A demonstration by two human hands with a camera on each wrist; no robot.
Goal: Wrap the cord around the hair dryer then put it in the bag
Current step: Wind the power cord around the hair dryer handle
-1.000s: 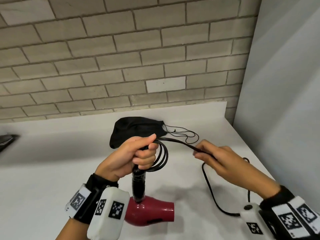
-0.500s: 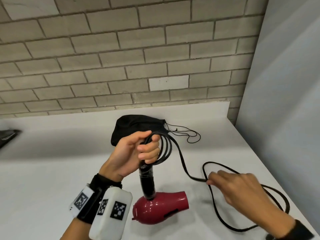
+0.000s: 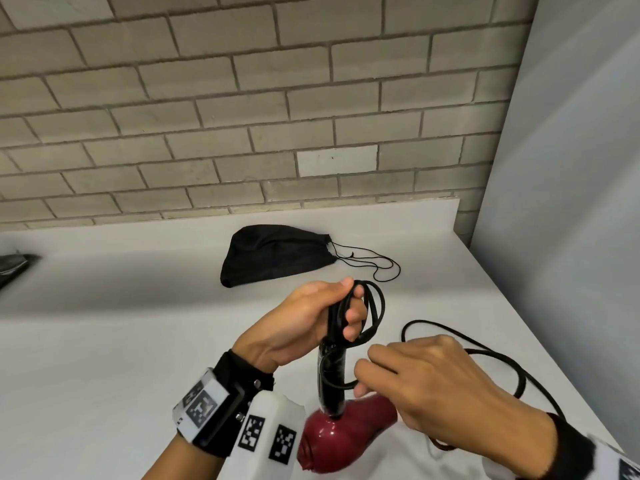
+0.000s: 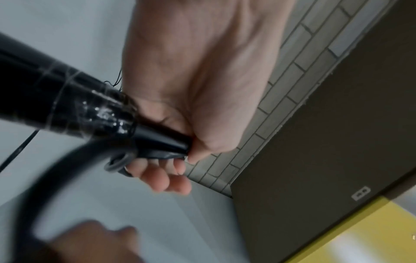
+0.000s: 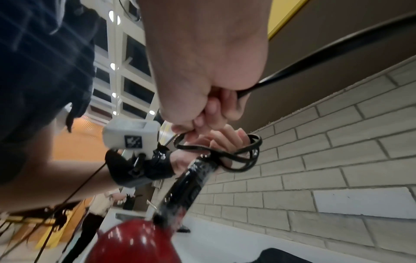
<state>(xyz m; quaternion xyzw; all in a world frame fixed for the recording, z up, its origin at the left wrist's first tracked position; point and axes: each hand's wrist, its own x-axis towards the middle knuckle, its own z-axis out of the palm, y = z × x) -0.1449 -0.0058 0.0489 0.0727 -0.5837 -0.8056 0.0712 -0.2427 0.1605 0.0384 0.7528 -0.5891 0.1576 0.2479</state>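
Observation:
A hair dryer with a dark red body and a black handle stands head down on the white counter. My left hand grips the top of the handle together with a few loops of the black cord. My right hand pinches the cord right beside the handle, low down, with a strand crossing the handle. The rest of the cord trails on the counter to the right. The black drawstring bag lies flat behind my hands.
A brick wall backs the counter and a grey panel closes its right side. The bag's thin drawstrings spread toward the right. A dark object lies at the far left edge.
My right hand has brought the cord from out on the right in to the dryer handle, below my left hand. The left hand keeps its grip on the handle and loops.

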